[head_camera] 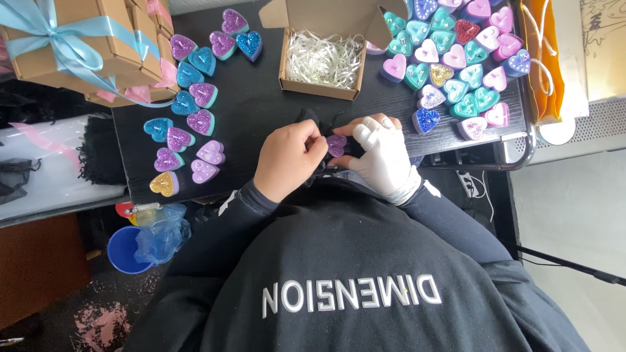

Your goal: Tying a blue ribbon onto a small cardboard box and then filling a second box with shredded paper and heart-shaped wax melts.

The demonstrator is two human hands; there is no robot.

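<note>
A bare left hand (287, 160) and a white-gloved right hand (385, 156) pinch a purple glitter heart candle (336, 144) into a small black mesh pouch (312, 120) at the near edge of the dark surface (261, 104), apparently mid-bagging. Glittery heart candles (456, 58) flank an open cardboard box (323, 55) of white shredded paper.

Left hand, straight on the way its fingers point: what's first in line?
The left hand points across toward the right hand. First comes the purple glitter heart with the black pouch pinched between both hands, seemingly already touching it.
</note>
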